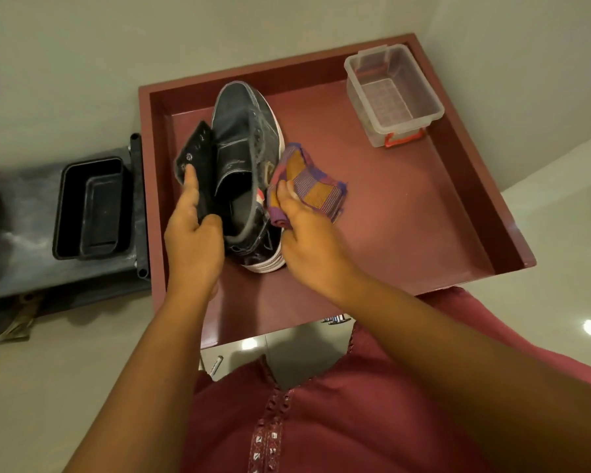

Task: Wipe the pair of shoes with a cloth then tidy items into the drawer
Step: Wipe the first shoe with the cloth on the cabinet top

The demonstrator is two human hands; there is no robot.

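Head view showed a dark high-top shoe (244,158) standing inside the open maroon drawer (406,213), toward the drawer's left wall. The left hand (193,240) had its grip closed on the shoe's left eyelet flap, forefinger laid along it, pulling the flap outward so the mouth of the shoe gaped. The right hand (307,247) had its grip closed around a bunched checked cloth (304,184) in orange and purple, pressed against the shoe's right side near the collar. The step in hand looked to be wiping that flank; to do it well, the left hand would need to brace the shoe firmly while the cloth ran in long strokes from collar to toe, then down along the pale sole edge. Only one shoe was visible, so the other's whereabouts could not be told. A clear plastic box (393,93) with a red latch sat empty in the drawer's far right corner, well apart from the shoe and out of the cloth's way. Outside the drawer's left wall rested a black rectangular tray (93,208). Nothing seemed to block the wiping itself.
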